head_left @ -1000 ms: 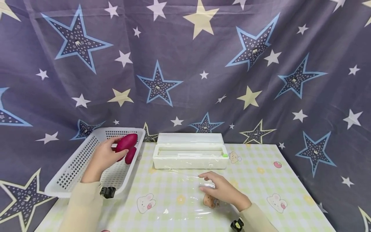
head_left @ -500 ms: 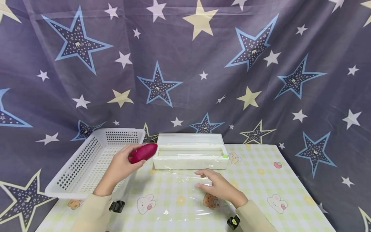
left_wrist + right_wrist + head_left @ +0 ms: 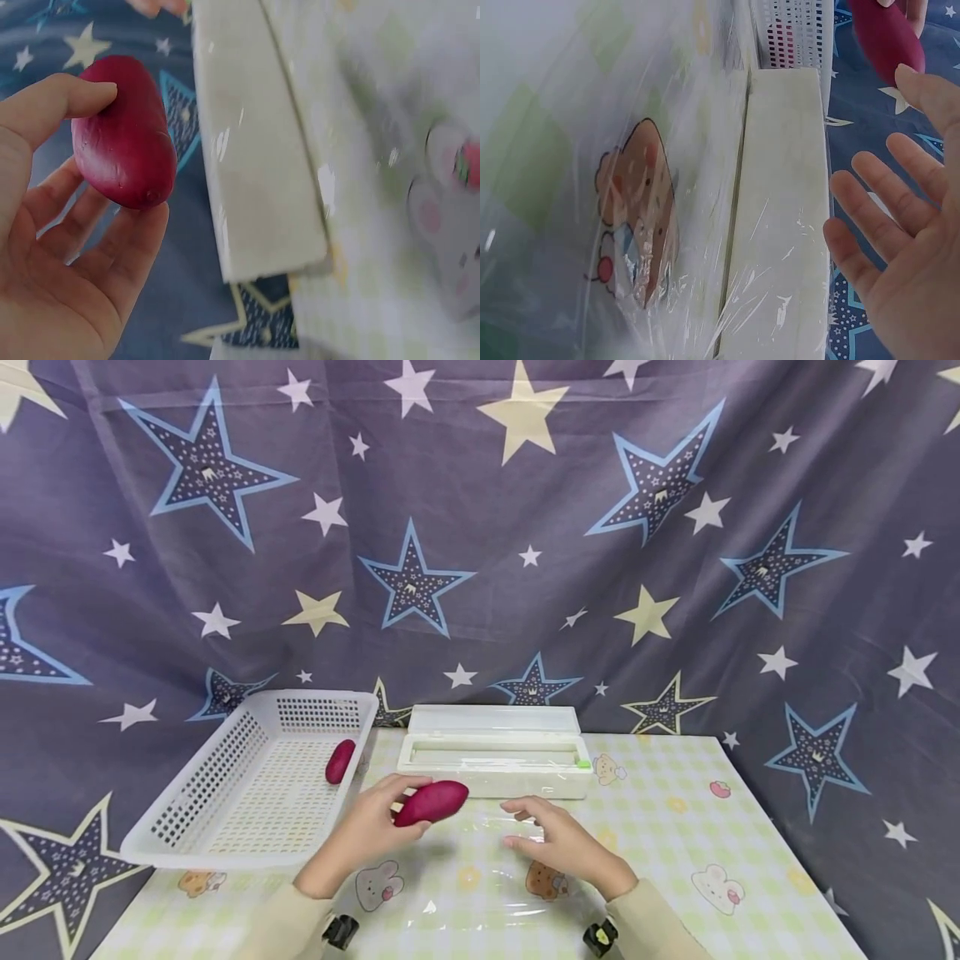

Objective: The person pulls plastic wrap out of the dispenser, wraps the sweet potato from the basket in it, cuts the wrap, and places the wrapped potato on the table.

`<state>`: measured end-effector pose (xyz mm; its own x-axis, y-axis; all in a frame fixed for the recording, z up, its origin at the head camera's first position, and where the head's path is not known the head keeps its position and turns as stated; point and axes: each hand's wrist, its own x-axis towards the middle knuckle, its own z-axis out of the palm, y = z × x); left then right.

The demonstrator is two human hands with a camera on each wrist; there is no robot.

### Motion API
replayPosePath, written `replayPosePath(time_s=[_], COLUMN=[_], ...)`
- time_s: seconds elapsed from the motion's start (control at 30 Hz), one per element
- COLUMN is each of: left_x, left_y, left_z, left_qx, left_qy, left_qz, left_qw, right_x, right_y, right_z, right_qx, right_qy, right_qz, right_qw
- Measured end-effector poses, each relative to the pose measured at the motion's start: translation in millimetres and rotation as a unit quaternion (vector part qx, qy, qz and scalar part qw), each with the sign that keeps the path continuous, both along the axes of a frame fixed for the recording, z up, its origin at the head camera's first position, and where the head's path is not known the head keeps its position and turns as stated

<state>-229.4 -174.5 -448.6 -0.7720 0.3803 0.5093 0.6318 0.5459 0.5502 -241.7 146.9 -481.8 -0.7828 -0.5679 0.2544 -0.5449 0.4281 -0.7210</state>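
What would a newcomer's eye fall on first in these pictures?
Probably the deep red, oblong item that the left hand holds in front of the long white box. Next comes the dark star-patterned cloth filling the background. A second red piece also stands out, lying inside the white basket near its right side.

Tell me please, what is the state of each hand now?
Left hand: holding a smooth, crimson, oblong object resembling a sweet potato.
Right hand: open, holding nothing.

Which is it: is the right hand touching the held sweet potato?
Apart. The head view shows a clear gap between the right hand and the sweet potato in the left hand.
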Motion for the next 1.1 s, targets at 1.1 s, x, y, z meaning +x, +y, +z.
replayPosePath(time_s=[1.1], left_x=[8.7], left_y=[40.3], left_z=[-27.2], left_qx=[-0.010], left_qy=[-0.132], left_qz=[-0.096], left_qw=[0.9864], right_x=[13.1], right_y=[4.6], right_z=[-4.5], right_qx=[-0.018], right_qy=[0.019], right_qz=[-0.004], right_qw=[0.9997])
